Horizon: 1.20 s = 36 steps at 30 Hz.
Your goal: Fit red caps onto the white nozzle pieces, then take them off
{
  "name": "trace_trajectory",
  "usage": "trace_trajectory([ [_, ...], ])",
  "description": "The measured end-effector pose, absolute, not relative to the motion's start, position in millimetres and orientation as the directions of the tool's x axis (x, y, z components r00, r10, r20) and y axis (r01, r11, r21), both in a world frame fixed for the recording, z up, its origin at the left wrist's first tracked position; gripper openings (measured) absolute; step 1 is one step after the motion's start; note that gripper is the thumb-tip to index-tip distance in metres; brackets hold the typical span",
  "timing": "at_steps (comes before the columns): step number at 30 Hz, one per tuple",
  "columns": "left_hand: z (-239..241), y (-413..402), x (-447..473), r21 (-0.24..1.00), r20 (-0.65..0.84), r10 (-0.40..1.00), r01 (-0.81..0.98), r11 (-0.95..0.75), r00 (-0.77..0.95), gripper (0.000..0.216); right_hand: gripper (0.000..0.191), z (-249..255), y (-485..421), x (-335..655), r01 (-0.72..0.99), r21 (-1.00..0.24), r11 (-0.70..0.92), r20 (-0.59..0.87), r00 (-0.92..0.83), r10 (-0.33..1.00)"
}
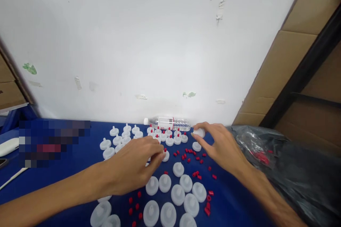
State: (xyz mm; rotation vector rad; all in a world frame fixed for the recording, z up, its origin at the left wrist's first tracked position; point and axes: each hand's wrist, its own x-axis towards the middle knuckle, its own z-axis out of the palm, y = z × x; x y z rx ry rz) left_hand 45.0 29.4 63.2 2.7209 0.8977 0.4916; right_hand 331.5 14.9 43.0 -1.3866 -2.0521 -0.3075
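My left hand is closed, thumb and forefinger pinched at a small red cap on the spout of a white round plastic lid. Other lids behind that hand are partly hidden. My right hand grips another white round lid by its edge, between thumb and fingers. Just below it lies a white lid. Behind the left hand stands a group of lids with red caps on their spouts. Nearer me are uncapped lids, spouts upward.
Loose red caps lie scattered on the blue tabletop. A clear bottle lies along the white wall. More uncapped lids stand at left. At right are a black plastic bag and cardboard.
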Motion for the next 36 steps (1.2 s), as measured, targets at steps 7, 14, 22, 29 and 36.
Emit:
trace_trajectory([
  [7,46,29,47,0.192,0.209,0.606,0.576,-0.795,0.767,0.022,0.018,50,13,339,0.846,-0.317,0.430,0.357,-0.314,0.880],
  [14,34,47,48,0.007,0.189,0.593,0.602,-0.798,0.783,0.036,0.027,48,13,338,0.883,-0.285,0.373,0.313,-0.282,0.907],
  [22,19,58,45,0.011,0.235,0.547,0.560,-0.828,0.804,0.015,0.023,43,6,316,0.846,-0.244,0.474,0.430,-0.343,0.835],
  [29,40,35,52,0.194,0.380,0.529,0.494,-0.848,0.759,0.014,0.044,34,-8,277,0.693,-0.200,0.692,0.527,-0.520,0.673],
  [36,41,33,48,0.095,0.358,0.452,0.449,-0.888,0.817,0.018,0.021,36,-8,273,0.656,0.037,0.754,0.662,-0.581,0.473],
])
